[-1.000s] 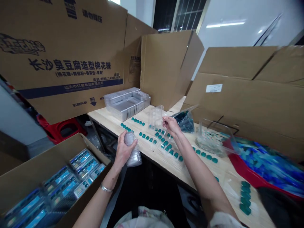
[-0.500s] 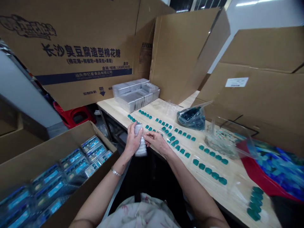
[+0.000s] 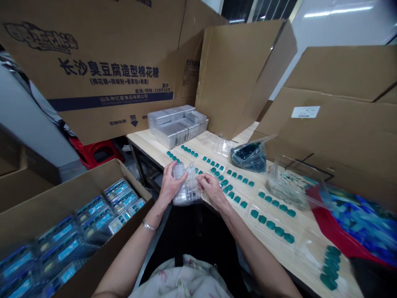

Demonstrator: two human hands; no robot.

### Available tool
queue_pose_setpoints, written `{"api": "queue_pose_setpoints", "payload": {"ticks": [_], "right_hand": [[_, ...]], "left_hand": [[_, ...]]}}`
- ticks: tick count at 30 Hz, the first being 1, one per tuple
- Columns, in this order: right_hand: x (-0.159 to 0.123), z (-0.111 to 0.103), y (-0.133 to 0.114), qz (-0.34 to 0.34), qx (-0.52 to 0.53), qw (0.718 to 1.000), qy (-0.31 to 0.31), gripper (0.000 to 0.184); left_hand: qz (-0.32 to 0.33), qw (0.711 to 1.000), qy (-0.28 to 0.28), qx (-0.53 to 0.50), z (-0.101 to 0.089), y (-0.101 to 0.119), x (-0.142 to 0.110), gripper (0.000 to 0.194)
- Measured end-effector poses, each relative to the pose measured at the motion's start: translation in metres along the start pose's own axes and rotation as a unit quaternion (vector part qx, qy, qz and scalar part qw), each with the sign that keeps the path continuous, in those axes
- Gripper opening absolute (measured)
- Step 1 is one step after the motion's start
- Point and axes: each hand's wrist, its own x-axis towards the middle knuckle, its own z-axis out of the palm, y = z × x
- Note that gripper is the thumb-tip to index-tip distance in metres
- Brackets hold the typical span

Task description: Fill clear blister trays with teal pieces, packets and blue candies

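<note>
My left hand [image 3: 171,183] is closed around a stack of clear plastic trays [image 3: 185,194], held over the table's near edge. With fingers pinched, my right hand [image 3: 211,188] grips the edge of a clear plastic tray [image 3: 194,178] at the right side of that stack, partly pulled away from it. Beyond and right of my hands, rows of dark green pieces [image 3: 274,227] sit in clear trays on the wooden table [image 3: 248,244]. More green pieces [image 3: 331,267] stand closer together at the lower right.
A large clear container of stacked trays [image 3: 178,124] stands at the back. Behind it are big cardboard boxes [image 3: 235,74]. On the right are a bag of dark pieces [image 3: 249,156], a clear bin [image 3: 288,182] and a red tub [image 3: 325,223]. An open carton [image 3: 133,215] holds packaged goods at left.
My right hand has moved slightly right and down, drawing a clear tray out from the stack. My left hand keeps its hold, and the stack's broad face now shows more.
</note>
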Motion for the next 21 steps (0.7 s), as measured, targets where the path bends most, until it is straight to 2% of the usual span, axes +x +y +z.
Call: {"api": "queue_pose_setpoints", "payload": {"ticks": [4,7,10,13,14,16,18,20,21], "right_hand": [[0.014,-0.029,-0.022,-0.043,0.004,0.998,0.05,0.019],[0.054,-0.059,-0.046,-0.069,0.023,0.993,0.096,0.014],[0.101,-0.091,-0.065,-0.063,0.022,0.99,0.127,0.013],[0.123,-0.105,-0.069,-0.045,-0.003,0.989,0.141,0.017],[0.122,-0.101,-0.066,-0.04,-0.015,0.99,0.135,0.017],[0.107,-0.08,-0.054,-0.029,-0.035,0.994,0.099,0.015],[0.081,-0.048,-0.039,-0.012,-0.047,0.999,0.022,0.017],[0.053,-0.016,-0.025,0.009,-0.045,0.993,-0.106,0.02],[0.04,-0.002,-0.02,0.009,-0.033,0.99,-0.135,0.022]], "left_hand": [[-0.019,1.0,0.013,0.001,-0.006,-0.006,0.002,0.055],[-0.004,1.0,0.011,0.0,-0.002,-0.002,0.001,0.056],[-0.006,1.0,0.015,-0.005,0.005,0.003,0.001,0.056],[0.0,1.0,0.016,-0.012,0.01,0.005,0.002,0.053],[0.004,1.0,0.016,-0.016,0.011,0.005,0.002,0.05],[0.008,1.0,0.015,-0.026,0.012,0.004,0.002,0.044],[0.01,0.999,0.016,-0.031,0.012,0.004,0.002,0.042],[0.01,0.999,0.016,-0.029,0.011,0.004,0.001,0.042],[0.009,0.999,0.015,-0.028,0.011,0.005,0.001,0.042]]}}
